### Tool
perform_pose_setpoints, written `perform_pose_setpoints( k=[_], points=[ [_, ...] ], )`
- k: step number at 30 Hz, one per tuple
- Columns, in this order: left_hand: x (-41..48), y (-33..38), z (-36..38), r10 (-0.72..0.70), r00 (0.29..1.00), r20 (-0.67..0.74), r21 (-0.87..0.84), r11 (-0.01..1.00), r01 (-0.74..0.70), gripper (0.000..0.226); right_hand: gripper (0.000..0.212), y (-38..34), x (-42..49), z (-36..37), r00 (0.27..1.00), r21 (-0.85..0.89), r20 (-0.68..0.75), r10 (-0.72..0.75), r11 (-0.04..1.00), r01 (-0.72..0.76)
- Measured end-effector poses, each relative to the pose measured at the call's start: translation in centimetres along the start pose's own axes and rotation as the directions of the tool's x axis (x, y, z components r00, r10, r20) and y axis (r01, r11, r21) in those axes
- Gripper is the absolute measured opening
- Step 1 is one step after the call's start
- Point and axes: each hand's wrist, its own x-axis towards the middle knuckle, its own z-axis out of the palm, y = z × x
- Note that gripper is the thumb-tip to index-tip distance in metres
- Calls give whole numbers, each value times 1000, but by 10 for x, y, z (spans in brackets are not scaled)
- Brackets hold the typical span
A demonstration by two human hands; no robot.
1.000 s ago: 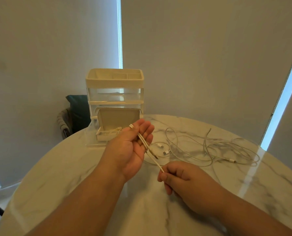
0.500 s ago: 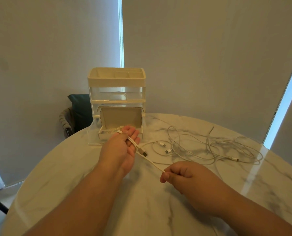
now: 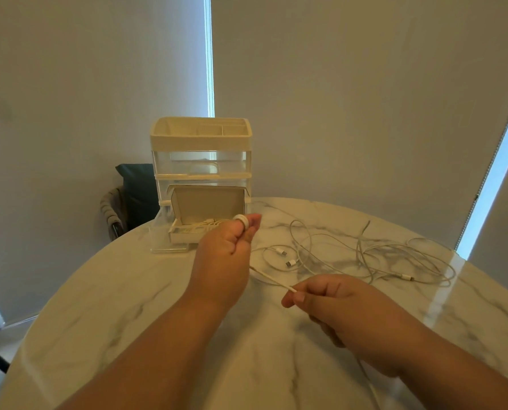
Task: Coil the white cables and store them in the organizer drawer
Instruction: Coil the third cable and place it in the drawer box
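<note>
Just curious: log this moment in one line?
left hand: cable looped round fingers | right hand: pinches cable | drawer: open | loose cables: table

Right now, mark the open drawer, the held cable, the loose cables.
open drawer point(image 3: 158, 232), head view, clear left wall.
held cable point(image 3: 272, 279), head view, middle of straight stretch.
loose cables point(image 3: 406, 276), head view, white plug at right.

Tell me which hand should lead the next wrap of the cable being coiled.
Right, probably. The right hand pinches the free run of the white cable, while the left hand carries loops round its fingers and serves as the spool.
</note>
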Motion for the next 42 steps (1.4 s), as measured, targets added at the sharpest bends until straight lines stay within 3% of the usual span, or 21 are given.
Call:
perform_pose_setpoints(
  k=[3,8,12,17,20,23,26,28,32,38,42],
  points=[
    [-1,0,3,118,992,53,123,985,-124,29,16,-2,-1,-5,1000,80,-10,9,997,-8],
    [-2,-3,2,133,986,97,226,962,-152,33,22,-3,-1,2,999,271,-1,35,962,-33],
    [-7,6,8,73,948,310,239,959,-152,34,26,-6,1,-4,995,456,-84,46,890,-3],
    [-19,19,18,13,884,468,210,970,-125,30,30,-4,4,-13,973,486,-230,33,870,85],
    [-23,23,19,-10,822,569,192,974,-121,30,29,-3,4,-13,958,373,-288,1,921,111],
    [-21,24,18,-43,779,626,220,968,-123,23,25,-7,-1,-17,900,-20,-412,-140,989,144],
    [-19,24,16,-112,713,692,136,990,24,25,22,-10,-3,-23,834,-310,-437,-338,926,214],
    [-20,24,14,-168,648,743,28,975,220,26,19,-8,-1,-24,820,-357,-420,-389,901,245],
    [-21,21,11,-252,533,807,-106,827,552,24,21,-2,3,-26,805,-389,-396,-442,875,289],
    [-22,22,9,-215,471,856,-144,775,615,23,19,1,5,-26,779,-393,-375,-502,847,357],
    [-21,23,7,-202,445,872,-107,809,577,23,18,6,10,-31,769,-465,-356,-531,815,347]
  ],
)
